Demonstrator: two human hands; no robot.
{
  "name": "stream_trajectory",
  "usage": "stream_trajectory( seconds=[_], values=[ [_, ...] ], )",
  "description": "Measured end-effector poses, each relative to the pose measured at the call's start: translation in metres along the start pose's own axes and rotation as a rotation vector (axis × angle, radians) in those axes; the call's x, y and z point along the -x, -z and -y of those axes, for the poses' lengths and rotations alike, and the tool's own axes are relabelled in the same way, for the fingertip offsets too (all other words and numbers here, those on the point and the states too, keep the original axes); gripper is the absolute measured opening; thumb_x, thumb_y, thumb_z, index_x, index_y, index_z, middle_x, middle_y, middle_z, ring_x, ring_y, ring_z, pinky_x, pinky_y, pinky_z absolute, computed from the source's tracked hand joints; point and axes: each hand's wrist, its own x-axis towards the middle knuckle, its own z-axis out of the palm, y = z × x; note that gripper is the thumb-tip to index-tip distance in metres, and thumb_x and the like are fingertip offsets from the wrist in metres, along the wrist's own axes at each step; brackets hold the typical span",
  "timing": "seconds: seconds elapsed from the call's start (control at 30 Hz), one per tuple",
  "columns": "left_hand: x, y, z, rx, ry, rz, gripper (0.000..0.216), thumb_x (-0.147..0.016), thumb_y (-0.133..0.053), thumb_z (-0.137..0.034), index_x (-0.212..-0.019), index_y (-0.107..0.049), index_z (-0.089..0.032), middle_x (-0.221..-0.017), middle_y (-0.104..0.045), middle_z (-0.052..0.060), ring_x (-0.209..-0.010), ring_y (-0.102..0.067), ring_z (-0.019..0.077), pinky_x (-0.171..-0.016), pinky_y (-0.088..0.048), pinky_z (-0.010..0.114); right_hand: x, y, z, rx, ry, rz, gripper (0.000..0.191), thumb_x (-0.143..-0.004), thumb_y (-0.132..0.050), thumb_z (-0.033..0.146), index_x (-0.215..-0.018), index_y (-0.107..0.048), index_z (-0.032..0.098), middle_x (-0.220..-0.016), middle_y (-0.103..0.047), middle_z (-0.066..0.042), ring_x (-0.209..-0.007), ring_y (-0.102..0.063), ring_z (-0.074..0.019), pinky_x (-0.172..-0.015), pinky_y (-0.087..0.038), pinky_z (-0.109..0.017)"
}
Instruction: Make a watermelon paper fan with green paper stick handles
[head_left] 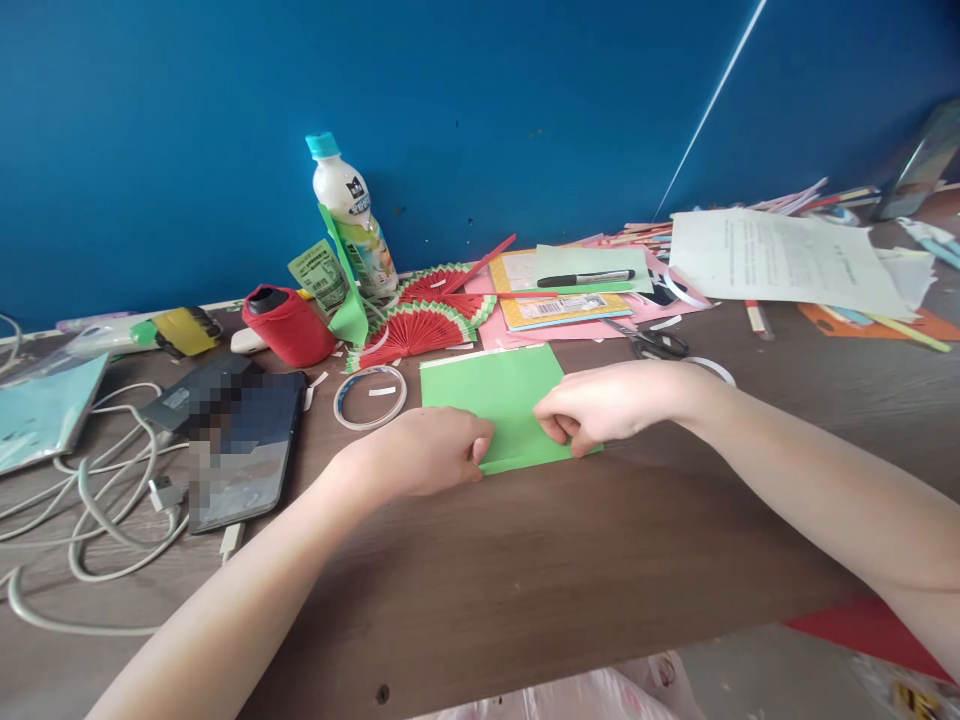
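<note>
"Pinching what with left hand and right hand?"
"Holding a green paper sheet by its near edge, with fingers curled narrow."
"Lying where?"
"On the wood-grain tabletop, just right of a tape roll."

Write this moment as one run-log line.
left hand: on green paper, near edge | right hand: on same edge | scissors: beyond right hand

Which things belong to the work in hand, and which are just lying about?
In use:
green rectangular paper sheet, touched by the left hand and right hand
possibly the round white tape roll beside it

Apparently lying about:
black rectangular phone
white plastic bottle with teal cap
coiled white cable
</note>
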Motion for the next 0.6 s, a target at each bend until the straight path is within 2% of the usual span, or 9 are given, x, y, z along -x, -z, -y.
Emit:
stream_trajectory(
  seconds=[0.1, 0.2, 0.3, 0.47, 0.6],
  values=[
    [-0.002, -0.002, -0.004, 0.029, -0.058, -0.012, 0.007, -0.072, -0.051, -0.028, -0.076, -0.053, -0.023, -0.079, -0.061, -0.003, -0.067, -0.051, 0.0132, -0.057, -0.032, 0.024, -0.002, -0.003, 0.005, -0.015, 0.061, -0.033, 0.014, -0.069, -0.056, 0.029, -0.077, -0.046, 0.022, -0.073, -0.052, 0.002, -0.06, -0.046, -0.0121, -0.048, -0.027, -0.023],
    [-0.003, -0.004, -0.005, 0.025, -0.067, -0.027, 0.006, -0.073, -0.047, -0.023, -0.072, -0.053, -0.022, -0.075, -0.06, -0.002, -0.065, -0.05, 0.0132, -0.056, -0.031, 0.024, -0.003, -0.005, 0.007, -0.018, 0.058, -0.038, 0.013, -0.07, -0.055, 0.027, -0.076, -0.045, 0.022, -0.073, -0.051, 0.002, -0.06, -0.046, -0.0119, -0.048, -0.027, -0.023],
    [-0.003, -0.004, -0.003, 0.027, -0.054, -0.01, 0.009, -0.072, -0.045, -0.02, -0.07, -0.054, -0.022, -0.072, -0.058, -0.001, -0.065, -0.05, 0.0139, -0.054, -0.031, 0.024, -0.001, -0.002, 0.002, 0.022, -0.028, -0.023, 0.012, -0.067, -0.056, 0.024, -0.074, -0.047, 0.02, -0.075, -0.052, 0.001, -0.063, -0.048, -0.013, -0.05, -0.027, -0.024],
    [-0.002, -0.004, 0.001, 0.092, -0.048, 0.015, 0.006, -0.07, -0.049, -0.02, -0.068, -0.055, -0.022, -0.073, -0.058, -0.001, -0.067, -0.05, 0.0135, -0.055, -0.033, 0.023, 0.002, 0.003, -0.014, 0.132, -0.236, -0.048, 0.029, -0.06, -0.063, 0.044, -0.068, -0.048, 0.02, -0.069, -0.053, 0.0, -0.06, -0.048, -0.015, -0.052, -0.027, -0.026],
    [-0.002, -0.003, 0.001, 0.118, -0.054, 0.021, 0.005, -0.07, -0.05, -0.02, -0.067, -0.054, -0.021, -0.074, -0.058, -0.002, -0.068, -0.05, 0.0129, -0.055, -0.033, 0.023, -0.001, 0.004, -0.02, 0.154, -0.282, -0.054, 0.034, -0.056, -0.065, 0.048, -0.067, -0.048, 0.02, -0.065, -0.052, 0.001, -0.057, -0.046, -0.0142, -0.052, -0.026, -0.026]
  ],
)
